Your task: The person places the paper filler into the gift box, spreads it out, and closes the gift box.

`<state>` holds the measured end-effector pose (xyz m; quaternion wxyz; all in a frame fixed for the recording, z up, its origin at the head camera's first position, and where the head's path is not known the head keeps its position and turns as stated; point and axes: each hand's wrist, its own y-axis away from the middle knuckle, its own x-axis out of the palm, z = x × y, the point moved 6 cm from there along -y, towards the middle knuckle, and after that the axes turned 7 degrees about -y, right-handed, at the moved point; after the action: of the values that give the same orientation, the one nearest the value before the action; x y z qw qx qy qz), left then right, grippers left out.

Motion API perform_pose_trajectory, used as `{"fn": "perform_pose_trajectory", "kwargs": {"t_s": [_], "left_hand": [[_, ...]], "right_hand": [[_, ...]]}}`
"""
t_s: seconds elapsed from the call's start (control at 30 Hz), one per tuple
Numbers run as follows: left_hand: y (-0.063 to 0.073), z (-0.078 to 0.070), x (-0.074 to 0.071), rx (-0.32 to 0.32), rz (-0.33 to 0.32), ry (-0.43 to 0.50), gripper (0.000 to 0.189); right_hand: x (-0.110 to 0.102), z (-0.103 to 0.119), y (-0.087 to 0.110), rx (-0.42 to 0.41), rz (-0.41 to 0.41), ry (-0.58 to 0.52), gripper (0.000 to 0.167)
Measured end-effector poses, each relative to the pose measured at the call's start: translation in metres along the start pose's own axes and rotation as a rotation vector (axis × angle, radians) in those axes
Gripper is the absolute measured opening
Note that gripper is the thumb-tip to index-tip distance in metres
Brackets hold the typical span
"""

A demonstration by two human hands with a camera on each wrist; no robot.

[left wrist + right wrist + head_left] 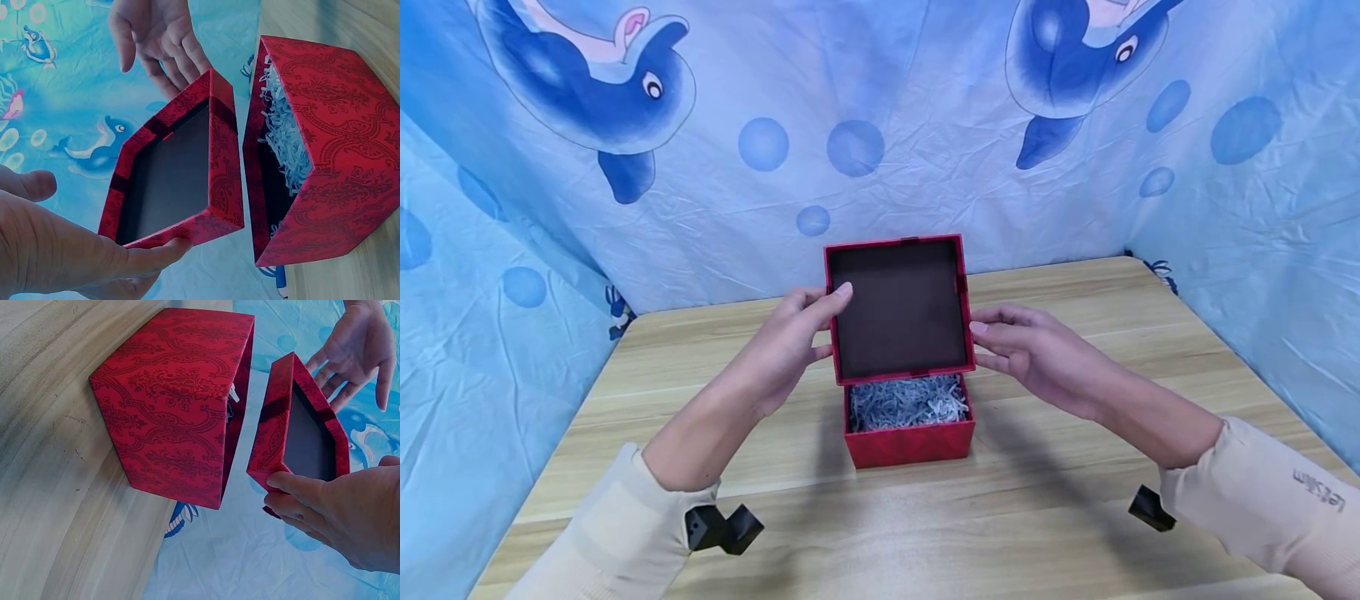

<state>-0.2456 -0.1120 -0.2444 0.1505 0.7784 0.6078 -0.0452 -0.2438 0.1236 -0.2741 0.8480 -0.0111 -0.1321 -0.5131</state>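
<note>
A square red lid (901,312) with a dark inner face is held up, its inside turned toward me. My left hand (775,346) grips its left side, the thumb lying over the rim. On the opposite side, my right hand (1048,358) holds the right edge with its fingertips. Below and behind the lid stands the open red box (912,447) on the table, filled with pale shredded paper (906,402). Both wrist views show a dark ornate pattern on the box (350,125) and ribbon-like dark bands on the lid (275,431).
The wood-grain table (715,450) carries the box near its middle. A blue cloth backdrop (895,200) printed with dolphins and bubbles rises behind and along both sides. Small black devices (722,529) are attached at the sleeves.
</note>
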Motion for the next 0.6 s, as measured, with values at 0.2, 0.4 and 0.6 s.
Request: {"fn": "perform_pose_trajectory", "kwargs": {"t_s": [0.2,0.4,0.6], "left_hand": [[0.0005,-0.0020,-0.0007,0.023,-0.023,0.028,0.056],[0.0022,-0.0037,-0.0037,0.039,-0.075,0.030,0.051],[0.0027,-0.0083,-0.0050,0.095,-0.097,0.046,0.054]], "right_hand": [[-0.0024,0.0009,-0.0017,-0.028,-0.030,-0.015,0.040],[-0.0057,0.0015,-0.0049,-0.063,-0.057,-0.055,0.029],[-0.0097,0.0031,-0.0075,-0.105,-0.081,-0.079,0.030]]}}
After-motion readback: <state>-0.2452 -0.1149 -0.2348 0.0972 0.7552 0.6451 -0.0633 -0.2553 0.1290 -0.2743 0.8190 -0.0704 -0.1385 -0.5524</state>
